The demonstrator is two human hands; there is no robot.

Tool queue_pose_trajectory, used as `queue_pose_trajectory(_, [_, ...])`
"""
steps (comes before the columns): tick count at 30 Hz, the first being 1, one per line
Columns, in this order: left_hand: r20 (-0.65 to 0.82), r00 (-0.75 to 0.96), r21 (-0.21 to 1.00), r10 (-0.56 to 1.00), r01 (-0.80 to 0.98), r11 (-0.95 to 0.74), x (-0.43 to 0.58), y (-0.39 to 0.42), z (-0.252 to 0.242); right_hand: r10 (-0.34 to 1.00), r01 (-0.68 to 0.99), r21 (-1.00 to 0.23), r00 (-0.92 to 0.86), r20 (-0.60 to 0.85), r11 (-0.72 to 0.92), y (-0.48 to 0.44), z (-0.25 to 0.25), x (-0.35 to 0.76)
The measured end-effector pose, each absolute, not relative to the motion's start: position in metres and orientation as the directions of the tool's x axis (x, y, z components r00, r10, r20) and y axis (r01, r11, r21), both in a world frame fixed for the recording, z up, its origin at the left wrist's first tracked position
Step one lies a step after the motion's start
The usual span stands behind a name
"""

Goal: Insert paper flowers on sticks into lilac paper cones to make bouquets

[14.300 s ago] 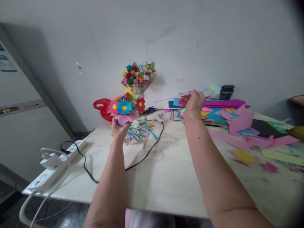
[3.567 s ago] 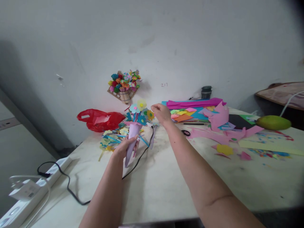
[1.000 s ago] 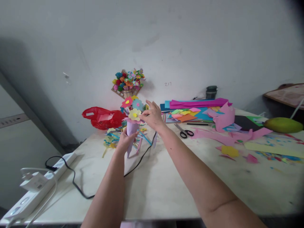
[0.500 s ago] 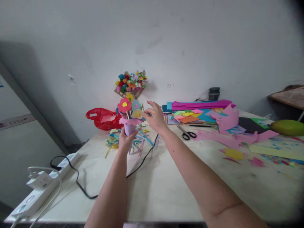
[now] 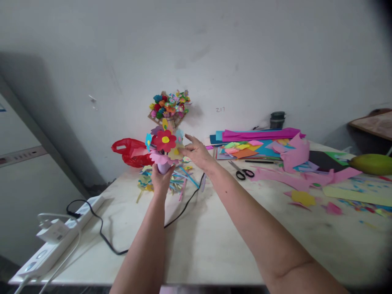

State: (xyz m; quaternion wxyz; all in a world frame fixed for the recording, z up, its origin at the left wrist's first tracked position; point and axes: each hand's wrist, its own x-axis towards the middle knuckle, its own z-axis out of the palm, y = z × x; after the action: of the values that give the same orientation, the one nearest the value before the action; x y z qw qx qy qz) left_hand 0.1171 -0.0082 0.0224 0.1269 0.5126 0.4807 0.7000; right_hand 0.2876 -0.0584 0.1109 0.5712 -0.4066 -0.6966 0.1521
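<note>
If the left hand [image 5: 161, 178] squeezes harder, the pale purple paper cone [image 5: 163, 168] could crumple, and its scalloped pink paper collar [image 5: 159, 157] might crease. A sharp tug from the right hand [image 5: 197, 154] could bend or loosen the pale yellow paper flower [image 5: 174, 154] at its fingertips; the crowded red paper flower with a yellow centre [image 5: 165, 140] might snag too. Lowering the cone carelessly could crush the heap of loose paper flowers [image 5: 145, 179] beneath.

The left fingers wrap around the cone, which is held above the worktop [image 5: 214, 245], left of centre, toward its back edge. On the right hand, one finger stands raised and apart; thumb and forefinger reach the yellow flower's edge, though whether they pinch it cannot be told.
</note>
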Motion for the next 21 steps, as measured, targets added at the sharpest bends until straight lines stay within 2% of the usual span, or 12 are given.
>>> queue_pose_trajectory(5, [0.591,-0.469,0.806,0.656,0.327,-0.493,0.115,-0.005,0.022,0.749,0.450,-0.659,-0.035,0.661,0.603,-0.064,0.110,0.279])
queue_pose_trajectory(11, [0.609,-0.467,0.792,0.641,0.316,-0.522,0.111,0.002,0.016,0.719,0.607,-0.524,-0.114,0.686,0.597,-0.060,0.105,0.270])
queue_pose_trajectory(21, [0.606,-0.475,0.792,0.639,0.278,-0.544,0.113,-0.002,0.018,0.673,0.636,-0.421,-0.217,0.707,0.647,-0.067,0.107,0.275])
